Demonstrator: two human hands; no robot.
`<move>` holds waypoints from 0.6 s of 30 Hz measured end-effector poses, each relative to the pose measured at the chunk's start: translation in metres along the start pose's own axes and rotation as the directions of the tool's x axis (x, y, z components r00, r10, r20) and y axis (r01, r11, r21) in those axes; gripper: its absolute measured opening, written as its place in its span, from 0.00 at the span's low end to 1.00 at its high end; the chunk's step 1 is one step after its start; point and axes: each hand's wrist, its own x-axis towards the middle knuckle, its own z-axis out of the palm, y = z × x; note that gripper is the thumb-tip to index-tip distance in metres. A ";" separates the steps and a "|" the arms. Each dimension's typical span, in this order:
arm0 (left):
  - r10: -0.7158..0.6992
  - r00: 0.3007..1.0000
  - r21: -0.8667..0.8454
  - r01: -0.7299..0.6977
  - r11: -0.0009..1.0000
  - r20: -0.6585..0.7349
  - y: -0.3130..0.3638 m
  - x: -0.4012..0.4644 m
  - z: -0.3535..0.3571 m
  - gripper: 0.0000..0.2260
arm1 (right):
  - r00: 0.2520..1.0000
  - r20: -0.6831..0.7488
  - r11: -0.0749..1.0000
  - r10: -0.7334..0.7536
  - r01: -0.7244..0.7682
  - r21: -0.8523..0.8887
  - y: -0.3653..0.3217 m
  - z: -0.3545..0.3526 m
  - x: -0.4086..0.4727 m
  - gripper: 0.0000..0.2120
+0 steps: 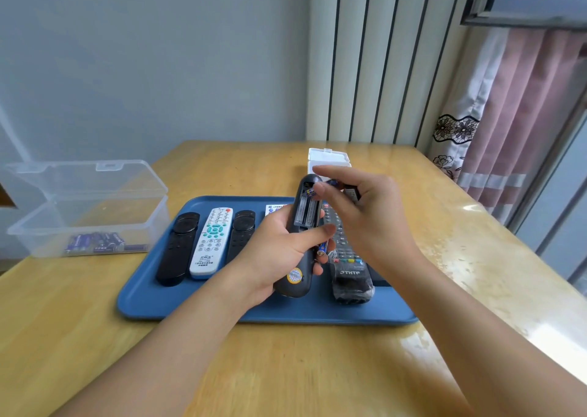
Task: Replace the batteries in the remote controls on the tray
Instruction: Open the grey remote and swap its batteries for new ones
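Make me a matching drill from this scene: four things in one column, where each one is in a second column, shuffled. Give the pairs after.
Things
1. white remote
2. dark grey remote with open battery bay
3. spare batteries
4. small white box

Places
A. in the clear plastic box left of the tray
B. on the table behind the tray
C. held in the left hand over the tray
D. lying on the blue tray between two black remotes

Pairs: 1-D, 2-C, 3-A, 4-B
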 end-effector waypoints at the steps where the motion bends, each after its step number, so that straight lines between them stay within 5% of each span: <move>1: 0.002 1.000 -0.001 -0.002 1.000 0.006 0.000 0.000 -0.001 0.06 | 0.999 0.030 0.998 -0.017 0.019 -0.060 -0.001 0.001 -0.001 0.12; 8: 0.012 1.000 0.023 -0.012 1.000 0.017 -0.002 0.001 -0.003 0.09 | 0.988 0.145 0.988 -0.049 0.070 -0.139 -0.007 -0.002 -0.003 0.08; 18: 0.031 0.999 0.055 -0.034 0.998 0.043 -0.006 0.000 0.000 0.07 | 0.998 -0.055 0.996 0.003 -0.008 -0.091 0.005 0.000 0.000 0.12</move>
